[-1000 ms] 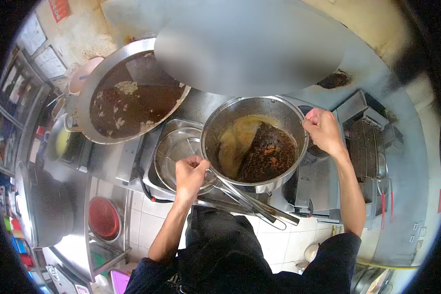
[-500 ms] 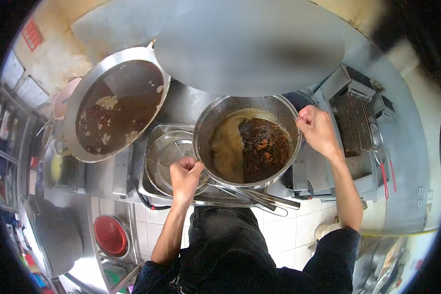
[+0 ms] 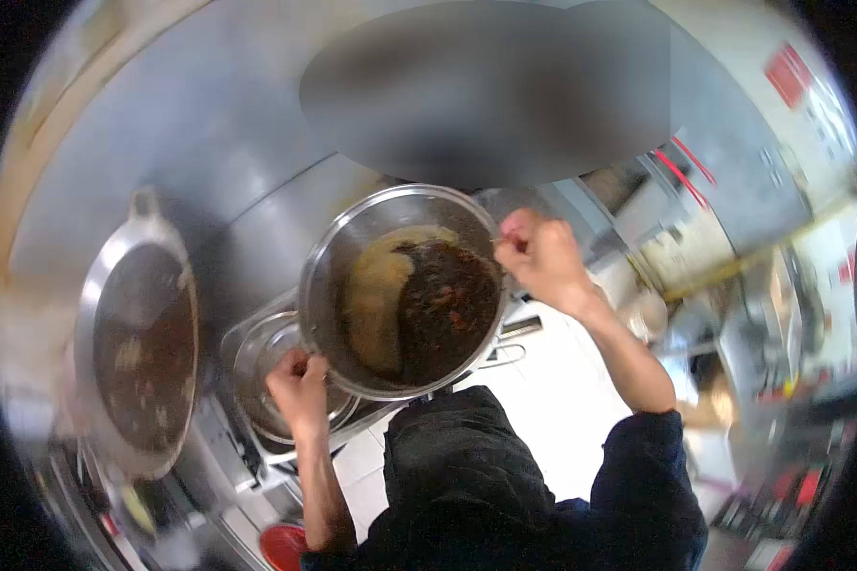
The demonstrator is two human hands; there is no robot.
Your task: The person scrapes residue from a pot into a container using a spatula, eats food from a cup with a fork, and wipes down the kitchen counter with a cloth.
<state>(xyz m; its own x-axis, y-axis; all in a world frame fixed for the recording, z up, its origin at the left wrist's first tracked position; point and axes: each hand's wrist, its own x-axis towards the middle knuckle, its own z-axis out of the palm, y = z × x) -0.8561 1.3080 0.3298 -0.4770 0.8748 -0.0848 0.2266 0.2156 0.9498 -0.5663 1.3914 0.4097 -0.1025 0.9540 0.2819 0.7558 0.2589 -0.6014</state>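
A deep stainless steel pot (image 3: 328, 276) is held between my two hands in front of my body. Inside it lies a dark, oily liquid (image 3: 448, 309) with reddish bits, beside a curved patch of tan, cloudy liquid (image 3: 376, 309). My left hand (image 3: 300, 395) is closed at the pot's near left side. At the far right side, my right hand (image 3: 548, 262) is closed around the pot's edge; any handles are hidden by the fingers. Below the left hand, a round metal pan (image 3: 257, 366) sits in a rectangular tray, partly covered by the pot.
A large wok (image 3: 90, 319) of dark liquid stands at the left. Tool handles (image 3: 519, 328) stick out beyond the pot's right side. Red-handled tools (image 3: 684, 181) lie at the upper right. White floor tiles (image 3: 562, 371) and a red basin (image 3: 284, 547) show lower down.
My view has turned to the right, so the wok appears farther left. The pot and both hands have shifted left in view and closer to my body. Both hands keep their hold.
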